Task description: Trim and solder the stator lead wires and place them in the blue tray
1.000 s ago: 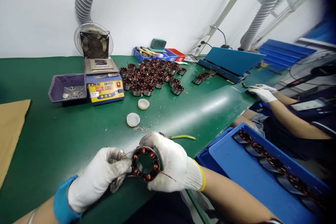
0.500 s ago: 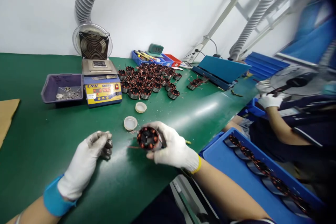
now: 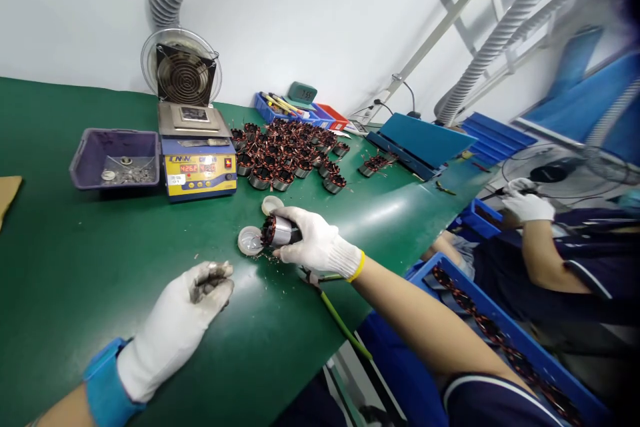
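My right hand [image 3: 317, 240], in a white glove with a yellow cuff, grips a motor stator [image 3: 281, 231] with copper windings. The stator is tipped on its side, its winding end at the rim of a shallow white cup [image 3: 250, 241]. Behind it sits a second small white cup [image 3: 272, 205]. Lower left, my left hand [image 3: 185, 307], gloved with darkened fingertips and a blue wristband, has its fingers curled in against the thumb above the green table. Anything between those fingers is hidden. Green-handled cutters [image 3: 325, 293] lie below my right hand.
At the back, many stators [image 3: 290, 150] are heaped beside a yellow-blue heating unit [image 3: 200, 170] with lit digits. A purple bin [image 3: 115, 157] holds metal scraps. Blue crates [image 3: 437, 267] with stators stand at right, near a co-worker's gloved hands [image 3: 527, 203]. A teal box [image 3: 425, 143] lies behind.
My right hand has carried the stator up and left to the front cup, turning it onto its side. My left hand has shifted right and rotated. The cutters have come into view.
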A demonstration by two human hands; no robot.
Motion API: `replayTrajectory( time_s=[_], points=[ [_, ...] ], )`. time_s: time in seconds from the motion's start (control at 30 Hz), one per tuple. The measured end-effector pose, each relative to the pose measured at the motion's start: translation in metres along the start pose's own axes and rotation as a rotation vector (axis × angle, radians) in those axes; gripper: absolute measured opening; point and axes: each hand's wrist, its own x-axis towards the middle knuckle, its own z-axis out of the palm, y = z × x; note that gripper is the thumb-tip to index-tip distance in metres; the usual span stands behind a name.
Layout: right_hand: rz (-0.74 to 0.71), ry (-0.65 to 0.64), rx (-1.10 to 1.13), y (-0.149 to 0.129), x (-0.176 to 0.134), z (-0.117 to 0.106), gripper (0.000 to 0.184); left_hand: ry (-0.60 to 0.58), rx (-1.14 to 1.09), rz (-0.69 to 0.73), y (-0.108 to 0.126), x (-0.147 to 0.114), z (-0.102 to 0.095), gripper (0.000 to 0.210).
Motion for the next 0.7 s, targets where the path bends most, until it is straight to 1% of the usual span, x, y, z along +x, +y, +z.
replayTrajectory(
  time_s=[0.1,0.23,0.47,0.63,0.7],
  points=[
    [-0.051,0.0,-0.066,-0.002,0.0,-0.004,0.075,0.017,-0.004,-0.012,0.002,-0.001,0.001,0.046],
    [-0.141,0.053,-0.054,-0.002,-0.002,-0.006,0.078,0.017,-0.019,-0.013,0.006,-0.001,0.001,0.041],
    [-0.125,-0.093,-0.095,-0.004,0.0,-0.007,0.073,-0.004,0.007,0.036,0.009,-0.002,0.002,0.034],
    [-0.132,-0.109,-0.018,-0.001,0.007,-0.005,0.071,0.008,0.004,0.038,0.007,0.0,0.002,0.031],
    [-0.139,-0.091,0.015,0.0,0.005,-0.006,0.072,0.005,0.008,0.039,0.006,0.0,0.002,0.029]
  ],
)
